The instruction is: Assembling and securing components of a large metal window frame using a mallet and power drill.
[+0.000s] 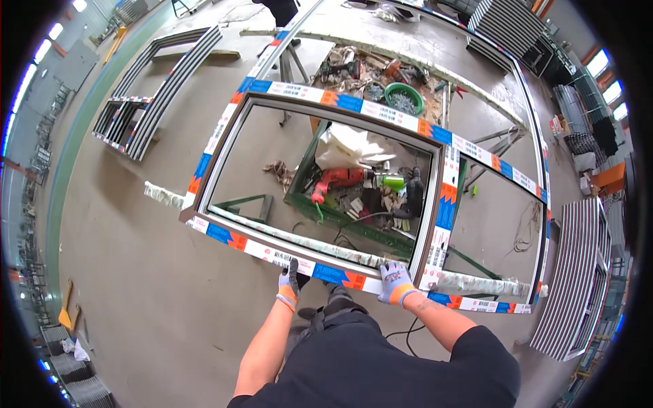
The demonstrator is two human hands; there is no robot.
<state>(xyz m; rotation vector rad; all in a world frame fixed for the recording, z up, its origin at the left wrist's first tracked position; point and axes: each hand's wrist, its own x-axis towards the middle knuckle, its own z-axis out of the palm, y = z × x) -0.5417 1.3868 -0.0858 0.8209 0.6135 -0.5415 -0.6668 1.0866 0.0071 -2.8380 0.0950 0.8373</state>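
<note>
A large window frame (330, 275), covered in white, blue and orange protective tape, lies flat in front of me on supports wrapped in plastic. My left hand (289, 281), in a grey and orange-cuffed glove, is closed on the near edge of the frame, its fingers partly hidden below. Farther right along that edge, close to the crossbar corner, my right hand (395, 282) grips the profile with gloved fingers over the top. A brown-edged inner sash (219, 144) sits within the left section of the frame.
Through the opening shows a green cart (299, 202) with a red power drill (340, 179) and scraps. Beyond lies a cluttered bench with a green bowl (404, 99) of screws. Stacked frames (160, 95) stand left, and more profiles (568, 285) lie right. Another person (280, 10) stands far off.
</note>
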